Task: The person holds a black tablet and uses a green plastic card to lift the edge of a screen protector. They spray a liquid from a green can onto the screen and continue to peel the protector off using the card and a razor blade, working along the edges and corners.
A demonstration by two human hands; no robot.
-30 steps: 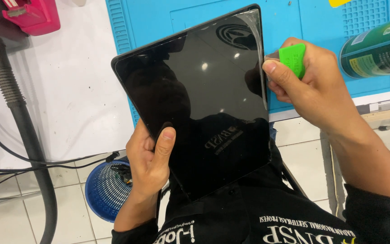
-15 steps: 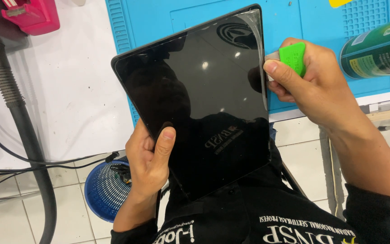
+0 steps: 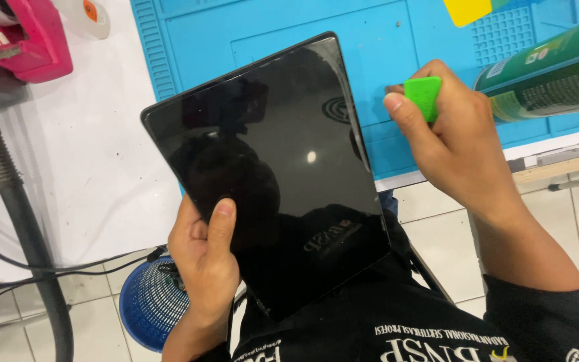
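Two hands work here: the left hand (image 3: pixel 206 268) grips the black tablet (image 3: pixel 269 167) above the lap, the right hand (image 3: pixel 460 144) pinches a green pick (image 3: pixel 423 96), and a slip might drop it.

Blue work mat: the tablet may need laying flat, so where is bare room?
Bare blue work mat lies above the tablet, between the pink tape dispenser and yellow card. Crowded right: the right hand with green pick, and green spray can.
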